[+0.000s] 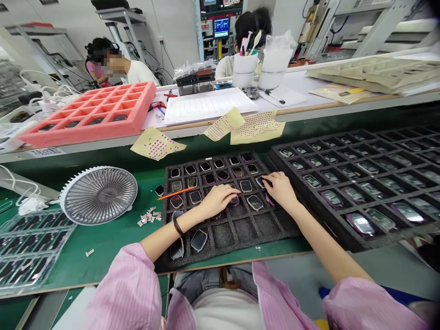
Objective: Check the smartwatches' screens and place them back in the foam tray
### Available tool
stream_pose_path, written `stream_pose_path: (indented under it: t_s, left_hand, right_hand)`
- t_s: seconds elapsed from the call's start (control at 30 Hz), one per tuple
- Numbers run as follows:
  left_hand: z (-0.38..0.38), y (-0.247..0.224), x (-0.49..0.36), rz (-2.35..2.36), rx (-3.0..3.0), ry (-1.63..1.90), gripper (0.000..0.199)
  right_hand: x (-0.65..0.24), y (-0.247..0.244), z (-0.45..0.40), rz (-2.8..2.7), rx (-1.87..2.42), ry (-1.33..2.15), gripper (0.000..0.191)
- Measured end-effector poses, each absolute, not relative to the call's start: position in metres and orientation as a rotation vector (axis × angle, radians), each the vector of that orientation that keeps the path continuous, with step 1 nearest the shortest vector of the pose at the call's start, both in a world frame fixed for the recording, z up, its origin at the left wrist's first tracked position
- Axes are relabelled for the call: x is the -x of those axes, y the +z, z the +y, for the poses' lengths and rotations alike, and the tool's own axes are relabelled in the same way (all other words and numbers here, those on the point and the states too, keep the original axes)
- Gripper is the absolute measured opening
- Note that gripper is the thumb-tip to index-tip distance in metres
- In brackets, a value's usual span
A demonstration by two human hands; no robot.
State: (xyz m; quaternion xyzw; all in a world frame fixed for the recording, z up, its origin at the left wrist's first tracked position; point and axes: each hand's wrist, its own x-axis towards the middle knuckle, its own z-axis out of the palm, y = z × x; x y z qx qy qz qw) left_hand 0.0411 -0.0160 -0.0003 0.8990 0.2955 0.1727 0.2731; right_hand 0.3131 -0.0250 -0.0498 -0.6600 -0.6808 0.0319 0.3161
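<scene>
A black foam tray (pixel 222 236) lies in front of me, its compartments holding several square smartwatch bodies with dark screens. My left hand (pixel 218 201) rests over the middle of this tray, palm down, with its fingers stretched to the right above the watches; no held item shows. At the tray's right side, my right hand (pixel 281 190) has thumb and fingertips closed on the edge of a smartwatch (pixel 260 182), partly hidden by the fingers. An orange stick (pixel 176 193) lies across the tray's left part. One loose smartwatch (pixel 159 190) sits just outside the left edge.
A second black foam tray (pixel 309 215) with more watch parts adjoins on the right. On the left are a round fan (pixel 99 195), small scraps (pixel 149 216) and clear plastic trays (pixel 30 247). The raised shelf carries a pink foam tray (pixel 137 117) and papers (pixel 209 105); people sit beyond.
</scene>
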Motion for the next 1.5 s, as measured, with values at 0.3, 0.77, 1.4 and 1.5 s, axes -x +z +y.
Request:
stream_pose_path:
  t_s: [0.3, 0.77, 1.4, 1.5]
  left_hand:
    - [-0.041, -0.014, -0.058, 0.891, -2.841, 0.264, 0.039]
    - [-0.03, 0.025, -0.148, 1.029, -2.817, -0.213, 0.048]
    - [-0.017, 0.024, -0.202, 0.769, -2.718, -0.09, 0.027]
    - [-0.019, 0.038, -0.166, 0.704, -2.502, 0.215, 0.03]
  right_hand:
    - [-0.304, -0.045, -0.065, -1.79, 1.618, -0.237, 0.026]
    - [-0.301, -0.039, -0.14, -1.419, 1.502, -0.181, 0.02]
    - [-0.314, -0.039, -0.172, -1.256, 1.509, -0.148, 0.019]
    - [-0.306, -0.039, -0.169, -1.283, 1.463, -0.16, 0.016]
